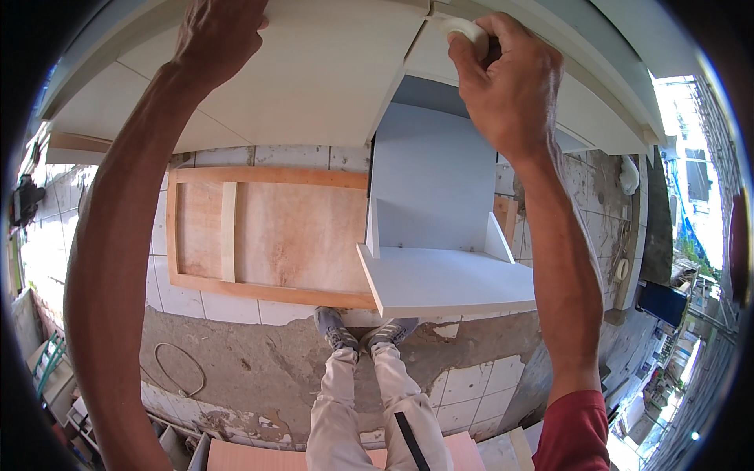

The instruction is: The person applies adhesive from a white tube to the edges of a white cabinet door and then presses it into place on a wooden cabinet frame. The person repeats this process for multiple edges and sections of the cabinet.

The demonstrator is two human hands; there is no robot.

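My right hand (514,82) is closed round a roll of whitish tape (469,35), held against the top of a pale cream cabinet (306,71) near a seam between its panels. A light strip seems to run left from the roll along that seam. My left hand (224,35) is at the cabinet's upper left, partly cut off by the picture's top edge, so its fingers are mostly hidden. Below the seam, an open drawer (432,188) with a grey-blue inside and a white front (452,282) juts out toward my feet.
A wooden framed panel (271,231) lies on the tiled floor left of the drawer, close to my shoes (338,328). A thin cable loop (179,369) is on the worn floor. Pinkish boards (255,455) lie behind me; a dark blue box-like object (661,304) stands at right.
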